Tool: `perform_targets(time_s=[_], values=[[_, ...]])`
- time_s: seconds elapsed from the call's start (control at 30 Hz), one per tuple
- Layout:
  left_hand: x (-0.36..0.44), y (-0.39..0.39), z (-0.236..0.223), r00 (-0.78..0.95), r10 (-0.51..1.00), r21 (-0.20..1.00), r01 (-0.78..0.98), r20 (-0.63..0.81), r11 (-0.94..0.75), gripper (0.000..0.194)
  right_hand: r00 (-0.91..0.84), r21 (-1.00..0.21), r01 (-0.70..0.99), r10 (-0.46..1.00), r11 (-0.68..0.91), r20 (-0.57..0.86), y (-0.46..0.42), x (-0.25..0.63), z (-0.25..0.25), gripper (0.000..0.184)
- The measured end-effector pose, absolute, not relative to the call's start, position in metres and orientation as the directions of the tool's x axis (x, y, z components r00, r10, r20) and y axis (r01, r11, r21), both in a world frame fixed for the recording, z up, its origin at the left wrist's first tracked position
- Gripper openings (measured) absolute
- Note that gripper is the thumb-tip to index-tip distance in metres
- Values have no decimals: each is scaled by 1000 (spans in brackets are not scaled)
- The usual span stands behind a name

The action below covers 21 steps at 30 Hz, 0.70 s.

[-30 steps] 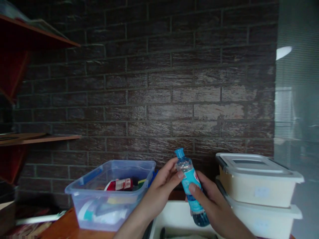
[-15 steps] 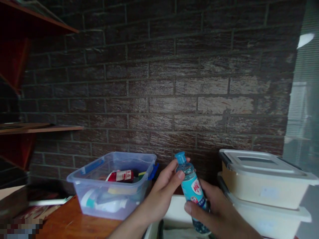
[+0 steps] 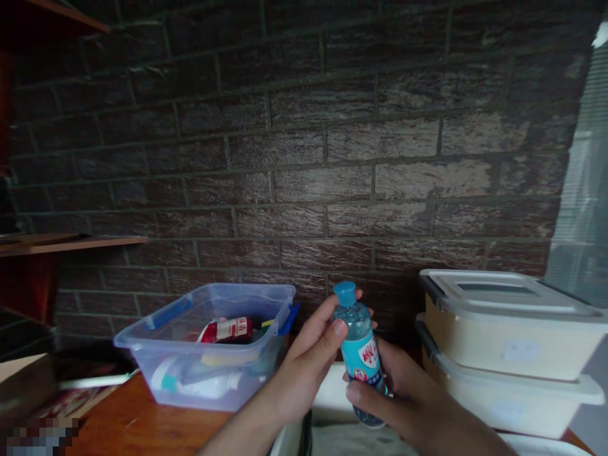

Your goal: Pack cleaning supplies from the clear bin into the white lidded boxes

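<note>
A small clear bottle (image 3: 360,347) with a blue cap and a light-blue label is held nearly upright, its top leaning a little left. My left hand (image 3: 313,361) is closed around its upper part, thumb on the near side just below the shoulder. Around the lower part is my right hand (image 3: 403,386), its thumb across the label's bottom edge. Below the bottle lies a white open bin (image 3: 327,396) with something greyish in it, partly hidden by my hands and wrists.
On the wooden table (image 3: 123,424) at left stands a clear plastic tub (image 3: 190,380) holding a red bottle (image 3: 228,330) and a white bottle (image 3: 209,385). Two lidded cream boxes (image 3: 513,342) are stacked at right. A dark brick wall (image 3: 304,190) rises behind; wooden shelves (image 3: 71,244) jut out at left.
The bottle stands slightly more upright, still in both hands. The view has shifted and tilted a little, so more of the white bin shows below.
</note>
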<state>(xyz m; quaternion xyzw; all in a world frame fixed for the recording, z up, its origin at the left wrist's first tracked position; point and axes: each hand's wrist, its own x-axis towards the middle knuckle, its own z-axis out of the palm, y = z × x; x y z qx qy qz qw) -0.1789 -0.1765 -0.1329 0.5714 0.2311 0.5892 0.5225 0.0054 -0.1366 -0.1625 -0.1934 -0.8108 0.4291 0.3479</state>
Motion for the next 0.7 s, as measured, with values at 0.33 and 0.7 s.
perform_targets(time_s=[0.33, 0.7], values=[[-177, -164, -125, 139, 920, 734, -651, 367, -195, 43, -840, -976, -168, 499, 137, 215, -133, 3, -169, 57], [-173, -164, -128, 173, 892, 757, -609, 419, -237, 38, -825, -981, -126, 533, 149, 187, -143, -6, -170, 62]])
